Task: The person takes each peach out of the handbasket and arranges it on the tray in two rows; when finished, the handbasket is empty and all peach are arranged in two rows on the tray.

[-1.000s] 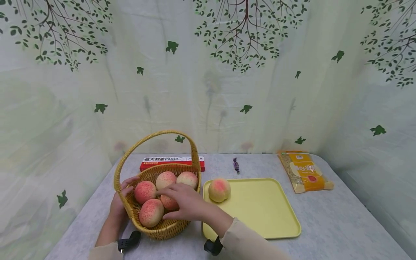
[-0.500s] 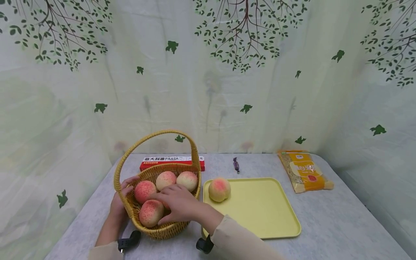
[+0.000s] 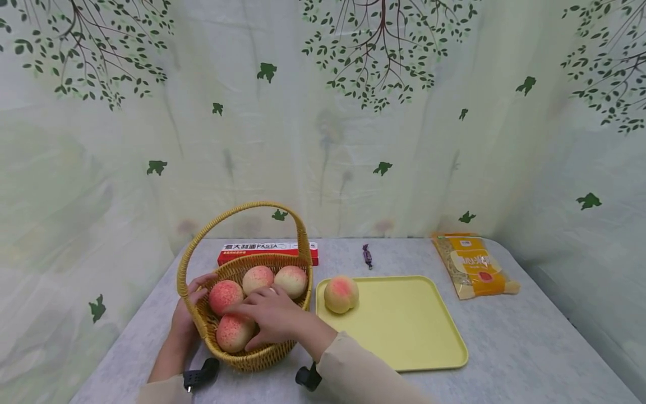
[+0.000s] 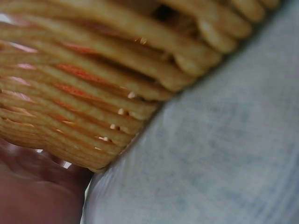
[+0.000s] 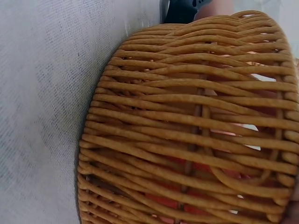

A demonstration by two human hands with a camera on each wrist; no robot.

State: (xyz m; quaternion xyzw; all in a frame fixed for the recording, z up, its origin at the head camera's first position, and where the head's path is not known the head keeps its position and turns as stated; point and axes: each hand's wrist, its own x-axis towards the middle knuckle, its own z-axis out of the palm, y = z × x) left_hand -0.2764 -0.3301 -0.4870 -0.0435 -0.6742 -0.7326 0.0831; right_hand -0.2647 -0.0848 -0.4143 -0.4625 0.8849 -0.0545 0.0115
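We see four peaches point(image 3: 226, 297) in the wicker basket point(image 3: 257, 359), nearer the tabletop's point(image 3: 530, 348) left edge, the left hand's point(image 3: 185, 317) fingers grasping its rim while the right hand point(image 3: 272, 317) covers its middle, so we cannot tell whether those fingers grasp anything. Just right, we find a yellow tray point(image 3: 398, 325), one fruit point(image 3: 341, 294) in its back left corner, a forearm point(image 3: 315, 336) hiding its front left one. Along the back edge we note a pasta box point(image 3: 264, 247) partly blocked by the basket, a candy point(image 3: 367, 256), and a grain bag point(image 3: 474, 266) near the right corner.

tbh can't tell what's under the right grip point(image 3: 272, 315), basket point(image 3: 259, 360) hides bits of the left grip point(image 3: 183, 317) and the pasta box point(image 3: 267, 247) beyond.
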